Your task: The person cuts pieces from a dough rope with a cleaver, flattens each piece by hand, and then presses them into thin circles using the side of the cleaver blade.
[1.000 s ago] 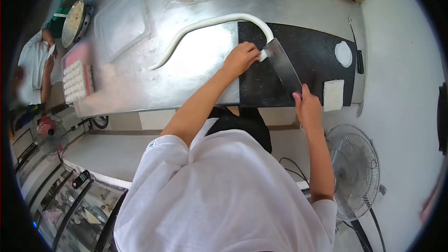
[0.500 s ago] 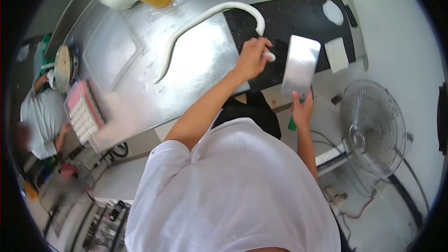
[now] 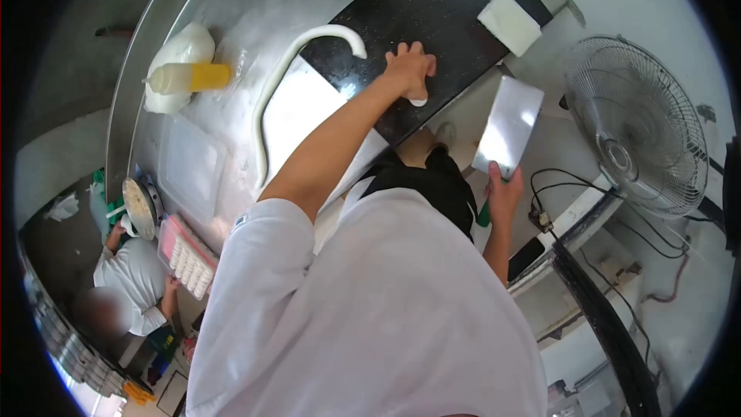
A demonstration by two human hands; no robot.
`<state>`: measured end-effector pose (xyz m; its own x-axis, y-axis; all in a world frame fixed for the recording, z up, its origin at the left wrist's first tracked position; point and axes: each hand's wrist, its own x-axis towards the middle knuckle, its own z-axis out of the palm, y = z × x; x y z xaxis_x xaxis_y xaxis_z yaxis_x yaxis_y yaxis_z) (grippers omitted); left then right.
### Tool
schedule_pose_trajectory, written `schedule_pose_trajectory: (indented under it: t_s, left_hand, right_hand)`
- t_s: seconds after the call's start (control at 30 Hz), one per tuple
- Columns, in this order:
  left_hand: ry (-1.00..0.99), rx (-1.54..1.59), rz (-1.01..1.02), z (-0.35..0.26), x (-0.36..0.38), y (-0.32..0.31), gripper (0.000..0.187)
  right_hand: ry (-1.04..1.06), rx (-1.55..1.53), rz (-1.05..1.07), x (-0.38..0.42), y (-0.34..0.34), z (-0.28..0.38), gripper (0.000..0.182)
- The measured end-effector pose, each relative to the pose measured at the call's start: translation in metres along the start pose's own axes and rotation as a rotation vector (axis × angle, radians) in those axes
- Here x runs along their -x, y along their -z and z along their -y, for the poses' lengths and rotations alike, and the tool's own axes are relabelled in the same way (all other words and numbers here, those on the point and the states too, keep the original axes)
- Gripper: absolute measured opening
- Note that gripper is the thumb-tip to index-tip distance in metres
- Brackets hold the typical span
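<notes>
A small white dough piece (image 3: 417,102) showed at the heel of the left hand (image 3: 409,69), near the edge of the black board (image 3: 455,11). That hand lay over it with fingers spread, hiding most of it. A long dough rope (image 3: 260,116) curved from the board onto the metal tabletop (image 3: 255,0), its end apart from the fingers. The right hand, well apart from the left (image 3: 504,197), was clamped on a cleaver (image 3: 509,123), its blade out past the board. Uneven palm pressure could have squashed the piece lopsided; a careless swing of the blade could have cut the spread fingers.
</notes>
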<state>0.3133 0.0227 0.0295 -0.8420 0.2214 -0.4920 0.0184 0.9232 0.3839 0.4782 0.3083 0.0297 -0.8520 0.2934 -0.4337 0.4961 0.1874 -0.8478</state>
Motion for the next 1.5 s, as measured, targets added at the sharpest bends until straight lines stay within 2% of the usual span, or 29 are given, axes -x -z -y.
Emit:
schedule_pose_trajectory:
  t_s: [0.03, 0.07, 0.1, 0.13, 0.17, 0.23, 0.37, 0.43, 0.47, 0.5, 0.57, 0.6, 0.67, 0.7, 0.73, 0.83, 0.97, 1.03, 1.1, 1.17, 1.23, 1.27, 1.3, 1.33, 1.37, 1.4, 1.43, 1.47, 1.5]
  left_hand:
    - [-0.001, -0.007, 0.009, -0.009, -0.007, -0.004, 0.053]
    - [-0.033, 0.177, -0.123, -0.019, -0.015, -0.012, 0.058]
    - [-0.062, 0.360, -0.260, -0.026, -0.025, -0.021, 0.063]
    - [-0.118, 0.275, -0.347, -0.028, -0.031, -0.035, 0.077]
    - [-0.113, 0.265, -0.343, -0.026, -0.028, -0.049, 0.077]
    - [-0.260, -0.088, -0.479, -0.023, -0.017, -0.061, 0.088]
    - [-0.178, -0.190, -0.361, -0.028, -0.022, -0.054, 0.098]
    - [-0.177, -0.155, -0.286, -0.031, -0.022, -0.048, 0.097]
    - [-0.219, -0.115, -0.342, -0.029, -0.023, -0.050, 0.093]
    - [-0.197, -0.118, -0.343, -0.027, -0.026, -0.048, 0.093]
    - [-0.342, 0.026, -0.388, -0.021, -0.023, -0.049, 0.086]
    - [-0.374, 0.084, -0.392, -0.020, -0.023, -0.046, 0.083]
    - [-0.395, 0.146, -0.408, -0.019, -0.021, -0.042, 0.079]
    - [-0.412, 0.151, -0.424, -0.017, -0.023, -0.041, 0.078]
    - [-0.401, 0.154, -0.442, -0.016, -0.023, -0.043, 0.078]
    - [-0.371, 0.132, -0.485, -0.014, -0.018, -0.051, 0.079]
    - [-0.419, 0.099, -0.624, -0.008, -0.025, -0.055, 0.079]
    - [-0.421, 0.076, -0.679, -0.011, -0.029, -0.061, 0.075]
    - [-0.478, 0.151, -0.819, -0.008, -0.043, -0.080, 0.067]
    - [-0.437, 0.263, -0.973, 0.005, -0.002, -0.062, 0.058]
    - [-0.016, 0.945, -1.109, 0.016, 0.073, -0.040, 0.056]
    - [0.315, 0.944, -1.136, 0.040, 0.106, -0.048, 0.056]
    - [0.663, 1.118, -1.291, 0.060, 0.156, -0.035, 0.035]
    - [0.815, 1.173, -1.345, 0.125, 0.187, -0.089, 0.026]
    - [0.897, 0.675, -1.796, 0.210, 0.219, -0.173, 0.019]
    - [1.108, 1.155, -2.001, 0.293, 0.271, -0.235, 0.025]
    - [1.460, 1.211, -2.258, 0.269, 0.362, -0.170, 0.042]
    - [1.533, 1.320, -2.329, 0.281, 0.432, -0.171, 0.056]
    - [1.705, 1.368, -2.521, 0.306, 0.486, -0.193, 0.067]
  right_hand:
    - [0.107, 0.067, 0.004, -0.014, 0.001, -0.005, 0.026]
    - [0.214, 0.137, 0.011, -0.028, 0.004, -0.007, 0.027]
    - [0.208, 0.132, 0.015, -0.040, 0.005, 0.003, 0.027]
    - [0.156, 0.082, 0.052, -0.056, 0.006, 0.015, 0.027]
    - [0.104, 0.033, 0.087, -0.069, 0.008, 0.032, 0.028]
    - [0.114, -0.052, 0.108, -0.095, 0.003, 0.070, 0.030]
    - [0.246, -0.295, 0.099, -0.162, -0.025, 0.095, 0.035]
    - [0.199, -0.100, 0.092, -0.213, -0.042, 0.077, 0.039]
    - [0.152, 0.171, 0.096, -0.244, -0.048, 0.065, 0.046]
    - [0.207, 0.303, 0.067, -0.277, -0.052, 0.040, 0.049]
    - [0.274, 0.615, 0.068, -0.329, -0.038, 0.016, 0.053]
    - [-0.021, 0.293, 0.126, -0.304, -0.040, 0.074, 0.048]
    - [-0.041, 0.233, 0.186, -0.314, -0.027, 0.086, 0.046]
    - [0.012, 0.159, 0.074, -0.283, -0.036, 0.115, 0.049]
    - [0.084, 0.129, -0.081, -0.288, -0.041, 0.092, 0.055]
    - [0.134, 0.547, 0.068, -0.288, -0.038, 0.047, 0.061]
    - [0.081, 0.533, 0.112, -0.244, -0.033, 0.079, 0.061]
    - [0.111, 0.284, 0.045, -0.213, -0.034, 0.098, 0.059]
    - [0.155, 0.236, 0.048, -0.193, -0.029, 0.089, 0.058]
    - [0.165, 0.184, 0.082, -0.172, -0.033, 0.078, 0.056]
    - [0.163, 0.177, 0.128, -0.144, -0.031, 0.061, 0.055]
    - [0.190, 0.226, 0.132, -0.134, -0.031, 0.050, 0.055]
    - [0.216, 0.270, 0.132, -0.126, -0.033, 0.042, 0.055]
    - [0.226, 0.265, 0.138, -0.119, -0.034, 0.037, 0.055]
    - [0.233, 0.311, 0.144, -0.113, -0.036, 0.034, 0.056]
    - [0.240, 0.357, 0.147, -0.107, -0.037, 0.032, 0.057]
    - [0.248, 0.351, 0.146, -0.101, -0.041, 0.033, 0.057]
    - [0.253, 0.316, 0.153, -0.095, -0.047, 0.035, 0.058]
    - [0.257, 0.284, 0.159, -0.091, -0.050, 0.038, 0.059]
